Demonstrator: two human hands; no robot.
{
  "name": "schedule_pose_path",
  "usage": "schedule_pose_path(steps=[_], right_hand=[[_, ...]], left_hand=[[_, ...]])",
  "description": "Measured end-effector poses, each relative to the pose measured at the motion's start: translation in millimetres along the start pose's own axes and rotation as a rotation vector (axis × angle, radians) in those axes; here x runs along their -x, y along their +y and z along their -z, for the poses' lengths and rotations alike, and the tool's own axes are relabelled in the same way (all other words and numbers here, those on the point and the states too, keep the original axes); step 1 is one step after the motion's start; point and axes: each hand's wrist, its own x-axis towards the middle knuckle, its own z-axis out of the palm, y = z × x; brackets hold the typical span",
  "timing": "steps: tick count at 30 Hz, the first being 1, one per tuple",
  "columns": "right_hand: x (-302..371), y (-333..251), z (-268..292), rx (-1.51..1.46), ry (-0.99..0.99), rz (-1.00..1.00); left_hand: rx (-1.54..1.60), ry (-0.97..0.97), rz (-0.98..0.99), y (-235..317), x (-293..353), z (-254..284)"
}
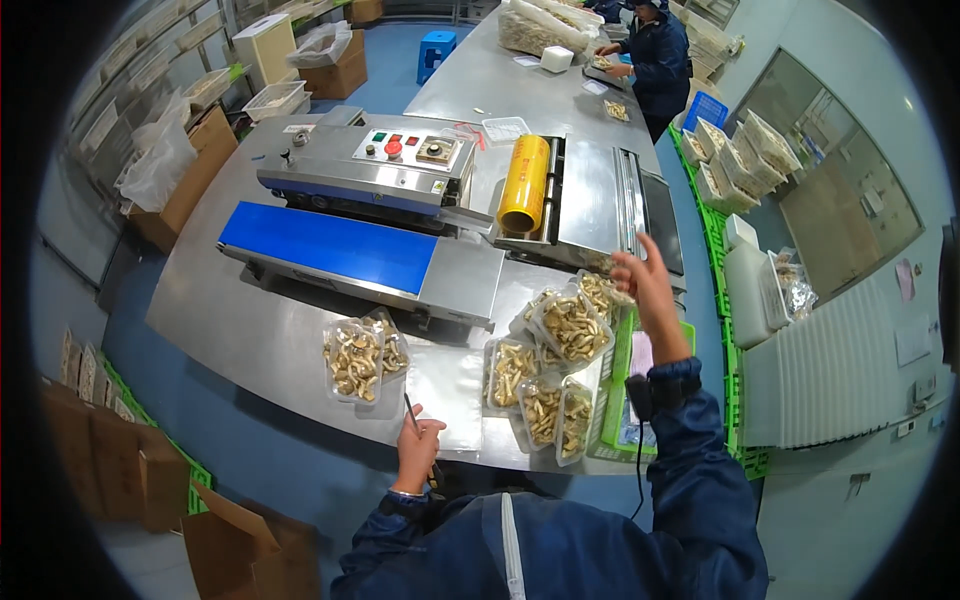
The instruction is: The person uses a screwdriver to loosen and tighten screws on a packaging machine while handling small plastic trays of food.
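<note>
My left hand (pixel 416 448) is closed around a thin dark pen-like stick (pixel 410 406) at the front edge of the metal table. Just beyond it lies a flat white sheet (pixel 445 395), paper or plastic. My right hand (pixel 645 285) is raised with fingers apart and nothing visible in it, over the right side by the film wrapper (pixel 595 215). Clear trays of mushrooms (pixel 572 328) are heaped between the sheet and my right forearm, some overlapping. Two more mushroom trays (pixel 354 362) sit left of the sheet, one partly under the other.
A belt sealing machine (pixel 330 250) with a blue belt spans the table's middle. The wrapper carries a yellow film roll (pixel 525 185). A green crate (pixel 625 390) stands under my right forearm. Across the table a person (pixel 655 60) handles trays. Cardboard boxes (pixel 255 545) stand lower left.
</note>
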Motion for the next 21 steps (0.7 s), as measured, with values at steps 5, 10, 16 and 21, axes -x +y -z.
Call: schedule_pose_path(steps=[5,10,16,21], right_hand=[[-15,-53,-35,-0.075,-0.006,0.085],[44,5,-98,0.078,-0.288,0.011],[194,96,-179,0.436,-1.057,-0.133],[256,133,-187,0.068,-1.08,-0.55]], left_hand=[[0.008,0.008,0.003,14,11,34],[0.267,0.021,0.029,37,10,63],[0.538,-0.01,0.056,58,5,81],[0.661,-0.134,0.222,48,10,54]])
